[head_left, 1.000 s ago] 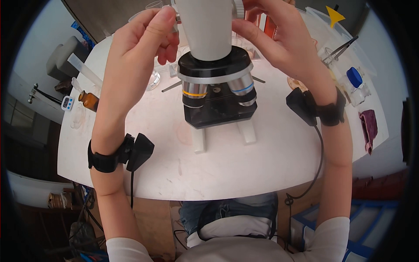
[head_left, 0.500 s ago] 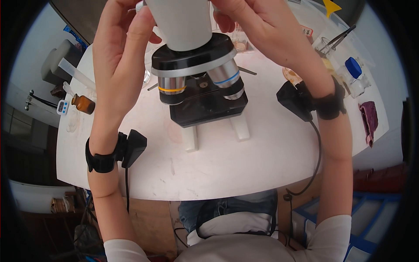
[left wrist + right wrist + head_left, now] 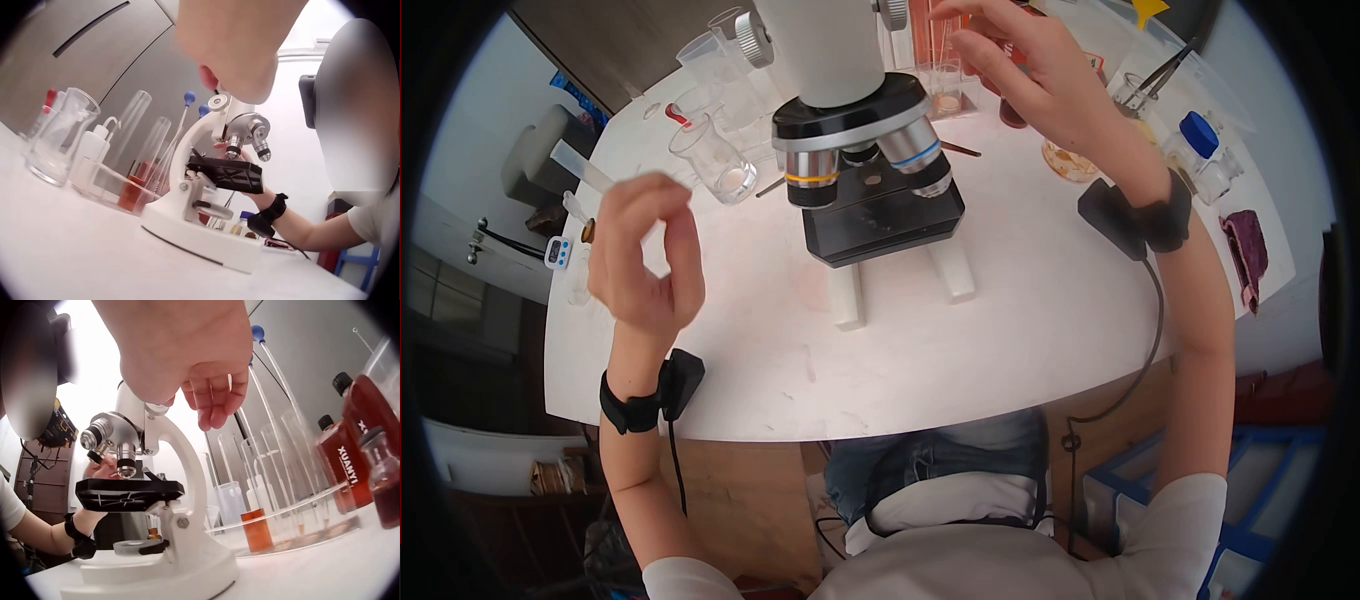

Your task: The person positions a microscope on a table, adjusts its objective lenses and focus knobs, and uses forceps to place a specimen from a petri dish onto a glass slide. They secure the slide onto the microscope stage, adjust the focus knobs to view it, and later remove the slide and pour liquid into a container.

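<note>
A white microscope (image 3: pixel 820 50) stands on the table, with black stage (image 3: pixel 880 215) and several objective lenses (image 3: pixel 915 155). To its left, my left hand (image 3: pixel 645 250) is raised over the table, loosely curled around an empty gap and away from the focus knob (image 3: pixel 754 40). Just right of the other knob (image 3: pixel 892 12), my right hand (image 3: pixel 1045 85) hovers with loosely bent fingers and nothing seen in them. In the right wrist view, the right hand (image 3: pixel 194 356) is above the microscope arm (image 3: pixel 187 456); its thumb's contact with the knob cannot be told.
Left of the microscope are a glass beaker (image 3: pixel 715 165) and a timer (image 3: pixel 558 252). Red-brown bottles (image 3: pixel 344 465) and tubes in a rack (image 3: pixel 294 540) stand behind it. A blue-capped jar (image 3: pixel 1197 135) and purple cloth (image 3: pixel 1245 255) lie at the right.
My left hand has left the knob area and moved down and toward me. The right hand has shifted right, off the microscope's side. The microscope, tilted half a second ago, sits more upright in view.
</note>
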### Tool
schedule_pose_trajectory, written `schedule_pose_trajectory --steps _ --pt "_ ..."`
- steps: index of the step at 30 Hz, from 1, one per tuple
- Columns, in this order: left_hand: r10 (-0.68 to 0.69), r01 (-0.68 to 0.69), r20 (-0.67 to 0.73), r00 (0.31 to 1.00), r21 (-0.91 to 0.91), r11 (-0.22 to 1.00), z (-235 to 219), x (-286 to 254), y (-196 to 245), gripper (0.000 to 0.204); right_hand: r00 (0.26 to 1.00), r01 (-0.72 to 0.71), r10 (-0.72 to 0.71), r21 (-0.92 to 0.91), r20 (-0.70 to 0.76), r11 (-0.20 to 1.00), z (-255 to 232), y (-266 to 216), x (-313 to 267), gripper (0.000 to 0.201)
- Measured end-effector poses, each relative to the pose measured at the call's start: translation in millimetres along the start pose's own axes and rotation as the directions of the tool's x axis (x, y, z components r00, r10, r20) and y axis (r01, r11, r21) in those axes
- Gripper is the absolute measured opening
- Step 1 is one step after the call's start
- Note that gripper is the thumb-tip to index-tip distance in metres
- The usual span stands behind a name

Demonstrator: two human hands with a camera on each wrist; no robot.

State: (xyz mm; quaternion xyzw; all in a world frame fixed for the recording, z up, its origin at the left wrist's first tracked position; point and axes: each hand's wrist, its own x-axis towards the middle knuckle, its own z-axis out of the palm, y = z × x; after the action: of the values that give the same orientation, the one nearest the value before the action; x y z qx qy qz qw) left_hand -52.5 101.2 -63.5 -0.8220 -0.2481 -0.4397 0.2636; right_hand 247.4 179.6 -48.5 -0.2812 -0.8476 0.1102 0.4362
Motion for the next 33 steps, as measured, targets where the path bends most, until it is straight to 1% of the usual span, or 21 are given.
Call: schedule_pose_trajectory --steps 1,2,5,6,7,8,11,12,13,15,16,18,19,21,22,24,25,27,28,30,33 --pt "0.139 -0.138 0.022 0.99 -0.043 0.989 -6.6 -3.5 4.2 0.025 1.0 -0.025 0.025 -0.102 -0.002 0.994 0.8 4.9 -8.3 0.017" --pt "0.177 -0.173 0.083 0.981 -0.054 0.984 -10.8 -7.5 11.2 0.027 1.0 -0.024 0.023 -0.103 -0.004 0.994 0.3 8.3 -14.6 0.017" --pt "0.202 -0.184 0.362 0.91 -0.083 0.979 -10.3 -10.8 28.0 0.02 0.996 0.029 -0.012 -0.202 0.087 0.979 -0.9 17.4 -26.8 0.012" --pt "0.196 -0.181 0.357 0.913 -0.076 0.981 -7.7 -11.6 30.1 0.02 0.986 0.129 -0.09 -0.292 0.142 0.948 -1.8 19.7 -31.4 0.011" --pt "0.132 -0.082 0.496 0.858 -0.122 0.989 -4.8 -12.3 31.6 0.02 0.965 0.23 -0.162 -0.374 0.204 0.899 -2.5 21.7 -35.6 0.01" --pt "0.077 0.025 0.624 0.778 -0.152 0.988 -1.5 -12.5 33.0 0.021 0.96 0.233 -0.149 -0.378 0.239 0.896 -2.7 23.2 -38.7 0.01" --pt "-0.011 0.137 0.66 0.751 -0.139 0.981 11.9 -8.6 31.0 0.03 0.955 0.19 -0.097 -0.327 0.28 0.926 0.4 24.2 -45.4 0.011" --pt "-0.024 0.148 0.7 0.714 -0.116 0.982 14.6 -8.7 29.2 0.037 0.954 0.173 -0.072 -0.337 0.292 0.925 0.9 22.5 -46.4 0.012" --pt "-0.029 0.147 0.695 0.718 -0.11 0.983 17.6 -8.6 27.7 0.037 0.953 0.182 -0.08 -0.339 0.293 0.923 0.7 20.4 -45.9 0.012" --pt "-0.053 0.228 0.795 0.604 -0.109 0.968 23.5 -7.6 25.6 0.036 0.934 0.098 0.025 -0.323 0.356 0.941 0.3 17.2 -44.3 0.014" --pt "-0.055 0.227 0.794 0.606 -0.106 0.968 26.0 -6.2 24.8 0.036 0.93 0.131 -0.012 -0.302 0.366 0.944 -0.2 17.0 -43.4 0.016" --pt "-0.077 0.319 0.845 0.529 -0.114 0.941 30.4 -2.8 23.0 0.036 0.928 0.142 -0.028 -0.284 0.372 0.948 2.2 19.8 -45.7 0.02" --pt "-0.078 0.316 0.844 0.531 -0.113 0.942 32.5 -1.6 22.0 0.036 0.925 0.151 -0.04 -0.268 0.377 0.952 2.5 20.7 -46.3 0.025" --pt "-0.049 0.318 0.775 0.63 -0.2 0.927 37.2 -0.2 20.7 0.038 0.914 0.153 -0.031 -0.273 0.404 0.95 3.0 18.4 -45.8 0.026" --pt "-0.046 0.317 0.776 0.629 -0.202 0.927 39.3 1.6 21.9 0.038 0.901 0.151 -0.019 -0.274 0.432 0.95 3.5 17.6 -46.0 0.028" --pt "-0.142 0.484 0.762 0.632 -0.245 0.84 42.1 4.1 26.0 0.04 0.908 0.149 -0.021 -0.275 0.419 0.95 4.4 18.7 -47.1 0.026" --pt "-0.139 0.487 0.766 0.628 -0.247 0.838 43.9 2.6 26.0 0.04 0.913 0.154 -0.029 -0.278 0.407 0.948 4.7 19.0 -47.7 0.025" --pt "-0.1 0.448 0.687 0.72 -0.35 0.823 48.7 0.6 23.8 0.042 0.91 0.119 0.008 -0.279 0.415 0.953 4.5 18.1 -47.6 0.024" --pt "-0.098 0.448 0.688 0.719 -0.352 0.822 49.2 0.9 23.8 0.042 0.905 0.088 0.041 -0.28 0.424 0.956 4.3 17.5 -47.5 0.023" --pt "-0.138 0.502 0.756 0.64 -0.275 0.82 49.4 1.2 24.7 0.042 0.899 0.075 0.061 -0.29 0.434 0.954 3.9 16.3 -47.6 0.022" --pt "-0.165 0.569 0.721 0.673 -0.362 0.739 50.7 0.7 28.7 0.035 0.891 0.065 0.081 -0.301 0.447 0.951 4.6 16.0 -48.5 0.02"
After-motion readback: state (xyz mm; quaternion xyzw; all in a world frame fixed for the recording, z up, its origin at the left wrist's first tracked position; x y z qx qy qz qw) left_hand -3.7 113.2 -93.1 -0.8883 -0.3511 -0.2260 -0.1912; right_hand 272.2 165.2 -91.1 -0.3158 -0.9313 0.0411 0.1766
